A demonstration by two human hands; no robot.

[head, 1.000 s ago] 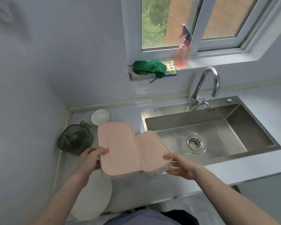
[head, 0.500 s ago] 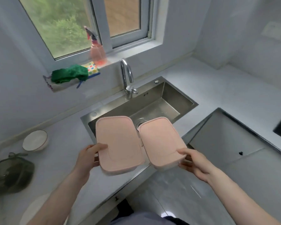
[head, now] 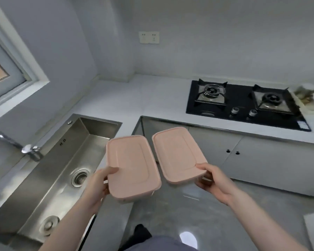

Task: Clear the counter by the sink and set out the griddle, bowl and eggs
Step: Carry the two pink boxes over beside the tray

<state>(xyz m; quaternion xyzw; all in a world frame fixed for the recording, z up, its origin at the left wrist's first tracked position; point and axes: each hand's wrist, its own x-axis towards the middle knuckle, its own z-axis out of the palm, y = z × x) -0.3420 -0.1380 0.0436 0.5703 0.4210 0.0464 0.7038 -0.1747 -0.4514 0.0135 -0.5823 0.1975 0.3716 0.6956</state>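
I carry two pink-lidded plastic boxes in the air in front of me. My left hand (head: 100, 183) grips the near edge of the left box (head: 132, 165), thumb on its lid, over the right end of the steel sink (head: 65, 160). My right hand (head: 213, 180) holds the near corner of the right box (head: 178, 156), thumb on top, above the grey floor. The two boxes sit side by side with a narrow gap between them. No griddle, bowl or eggs are visible.
A white counter (head: 149, 98) runs round the corner to a black two-burner gas hob (head: 243, 104). Jars and dishes (head: 312, 98) stand at the far right. Grey cabinet doors (head: 252, 160) lie below the hob. The faucet (head: 16, 145) is at the left edge.
The view has swung right from the counter left of the sink to the hob corner. Both hands have carried the boxes along, and the boxes have moved slightly apart.
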